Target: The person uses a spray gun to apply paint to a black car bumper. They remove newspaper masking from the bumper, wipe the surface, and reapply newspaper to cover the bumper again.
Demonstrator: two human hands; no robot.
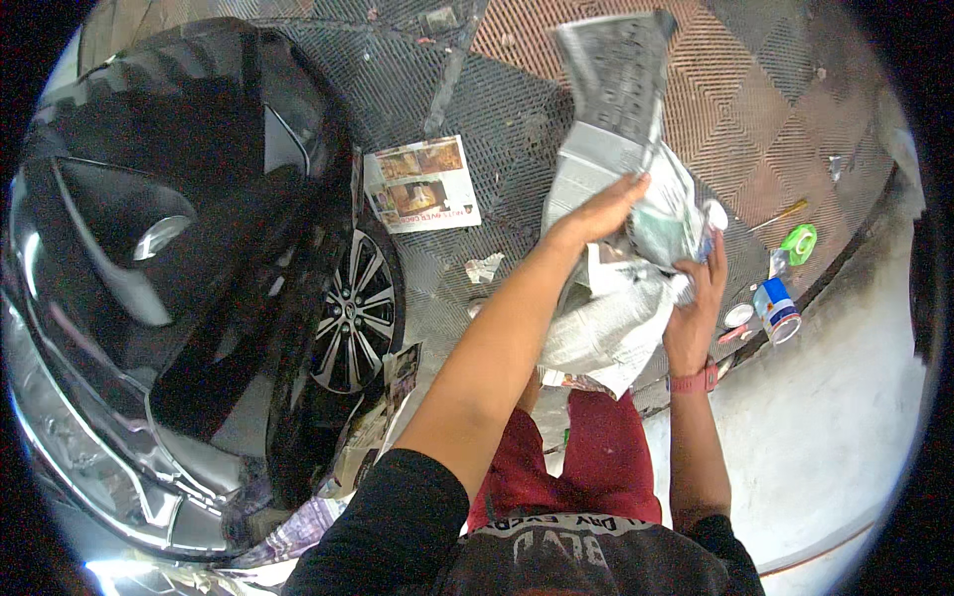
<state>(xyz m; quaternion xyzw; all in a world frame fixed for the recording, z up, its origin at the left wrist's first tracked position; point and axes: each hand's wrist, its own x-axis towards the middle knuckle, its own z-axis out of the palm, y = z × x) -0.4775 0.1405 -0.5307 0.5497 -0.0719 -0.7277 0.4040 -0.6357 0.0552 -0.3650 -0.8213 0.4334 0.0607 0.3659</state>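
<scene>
Large crumpled sheets of newspaper (pixel 606 338) hang in front of me, their far end (pixel 621 74) reaching out over the floor. My left hand (pixel 601 211) is closed on the upper part of the paper, thumb and fingers pinching it. Lower and to the right, my right hand (pixel 699 298) grips the paper's right edge, its fingers partly hidden. Just past those fingers shows a small white round thing (pixel 715 214); whether the hand touches it I cannot tell. Between my hands part of the paper looks pale green and glossy.
A black car (pixel 189 248) with its spoked wheel (pixel 348 311) stands at the left. A flat newspaper page (pixel 422 184) lies beside it. Along the wall at right are a blue and white can (pixel 777 310), a green tape roll (pixel 799 243), a white lid (pixel 738 316) and a thin brush (pixel 780 216).
</scene>
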